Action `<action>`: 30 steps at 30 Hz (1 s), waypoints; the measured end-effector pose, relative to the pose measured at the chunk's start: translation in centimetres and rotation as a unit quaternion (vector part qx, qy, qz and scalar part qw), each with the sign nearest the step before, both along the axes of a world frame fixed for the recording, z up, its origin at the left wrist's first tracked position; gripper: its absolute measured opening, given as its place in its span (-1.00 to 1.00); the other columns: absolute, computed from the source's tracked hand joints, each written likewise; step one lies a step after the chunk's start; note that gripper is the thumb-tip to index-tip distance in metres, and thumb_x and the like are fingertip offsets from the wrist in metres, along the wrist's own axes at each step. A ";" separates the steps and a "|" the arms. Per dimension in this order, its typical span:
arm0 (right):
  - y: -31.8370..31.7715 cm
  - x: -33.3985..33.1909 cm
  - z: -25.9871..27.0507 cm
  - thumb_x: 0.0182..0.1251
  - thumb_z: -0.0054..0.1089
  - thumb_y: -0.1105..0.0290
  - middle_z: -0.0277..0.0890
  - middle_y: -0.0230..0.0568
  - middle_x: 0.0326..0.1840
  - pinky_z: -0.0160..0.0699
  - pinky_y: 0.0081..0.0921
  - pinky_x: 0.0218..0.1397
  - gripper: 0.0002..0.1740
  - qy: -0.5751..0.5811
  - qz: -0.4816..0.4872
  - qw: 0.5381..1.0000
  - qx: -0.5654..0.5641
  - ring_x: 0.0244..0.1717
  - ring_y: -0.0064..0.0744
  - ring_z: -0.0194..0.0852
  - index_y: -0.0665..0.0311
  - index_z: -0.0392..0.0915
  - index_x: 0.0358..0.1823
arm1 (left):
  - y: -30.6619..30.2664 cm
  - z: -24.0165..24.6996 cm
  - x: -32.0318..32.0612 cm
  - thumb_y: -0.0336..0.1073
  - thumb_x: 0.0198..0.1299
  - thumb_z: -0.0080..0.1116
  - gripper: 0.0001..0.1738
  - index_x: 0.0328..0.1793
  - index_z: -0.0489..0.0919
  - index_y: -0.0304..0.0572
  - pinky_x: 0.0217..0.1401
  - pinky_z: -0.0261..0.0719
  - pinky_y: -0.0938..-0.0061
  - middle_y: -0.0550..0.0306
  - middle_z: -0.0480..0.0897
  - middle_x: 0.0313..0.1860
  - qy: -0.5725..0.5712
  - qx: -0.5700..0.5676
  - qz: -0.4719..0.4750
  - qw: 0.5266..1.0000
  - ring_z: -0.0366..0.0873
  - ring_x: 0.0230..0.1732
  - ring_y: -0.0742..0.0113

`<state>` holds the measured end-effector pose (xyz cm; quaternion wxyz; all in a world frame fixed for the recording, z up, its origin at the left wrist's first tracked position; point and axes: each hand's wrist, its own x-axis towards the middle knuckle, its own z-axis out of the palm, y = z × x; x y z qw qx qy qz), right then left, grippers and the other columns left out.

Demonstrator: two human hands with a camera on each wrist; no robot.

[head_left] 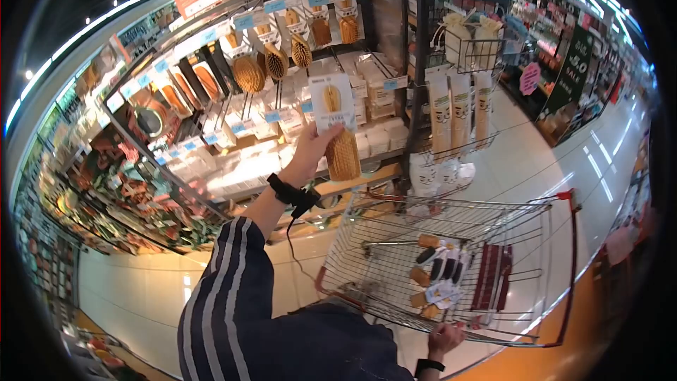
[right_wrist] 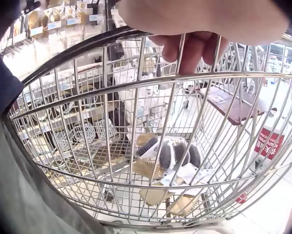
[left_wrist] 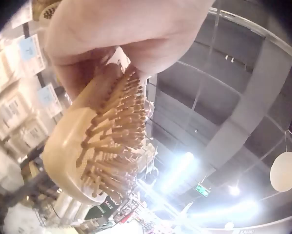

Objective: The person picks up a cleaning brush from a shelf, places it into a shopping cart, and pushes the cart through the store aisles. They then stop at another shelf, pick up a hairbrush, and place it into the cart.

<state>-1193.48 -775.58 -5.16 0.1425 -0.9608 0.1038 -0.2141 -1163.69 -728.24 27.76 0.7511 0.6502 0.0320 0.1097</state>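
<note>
My left hand (head_left: 314, 152) holds up a wooden paddle hairbrush (head_left: 343, 159) in front of the shelf rack, bristles toward me, its white card (head_left: 331, 99) standing above the fingers. In the left wrist view, thumb and fingers close around the handle of the brush (left_wrist: 70, 156), and its pale wooden pins show from the side. Low at the right, my right hand (head_left: 446, 340) grips the near top rail of a metal shopping cart (right_wrist: 136, 84), fingers curled over the wire. Inside the cart lie several carded brushes (right_wrist: 172, 158), some with dark heads, some wooden.
More wooden brushes (head_left: 248, 74) hang on hooks along the rack, above shelves of white packages (head_left: 381, 102). Long packaged items (head_left: 460, 106) hang at the rack's end, beneath a wire basket (head_left: 481, 55). An aisle with tiled floor (head_left: 522, 123) runs off to the right.
</note>
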 end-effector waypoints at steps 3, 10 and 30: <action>0.6 0.0 0.4 0.15 0.18 0.38 0.43 -0.07 -0.51 0.27 -0.01 0.09 -0.78 0.005 -0.013 1.000 0.010 -0.24 0.03 0.41 0.20 0.45 -0.63 | 3.1 1.1 4.2 -0.23 0.41 0.24 -0.65 0.19 0.58 -0.29 -0.01 0.63 0.48 0.17 0.71 0.01 -0.043 0.039 0.005 0.998 0.66 -0.04 0.45; 1.6 0.8 1.4 0.19 0.17 0.36 0.37 -0.14 -0.54 0.32 -0.07 -0.14 -0.79 0.036 -0.012 0.999 -0.022 -0.32 -0.02 0.38 0.15 0.42 -0.58 | 5.4 1.1 9.9 -0.21 0.45 0.17 -0.66 0.22 0.56 -0.25 0.03 0.62 0.49 0.17 0.70 0.04 -0.066 0.021 0.044 0.997 0.67 0.00 0.42; 2.6 4.3 3.7 0.23 0.22 0.22 0.41 -0.15 -0.49 0.35 -0.04 -0.14 -0.82 0.141 -0.027 0.986 -0.089 -0.31 -0.04 0.41 0.03 0.48 -0.50 | 7.1 1.7 14.2 -0.13 0.52 -0.01 -0.67 0.14 0.53 -0.23 -0.07 0.50 0.55 0.23 0.64 -0.03 -0.123 0.003 0.102 0.987 0.55 -0.06 0.53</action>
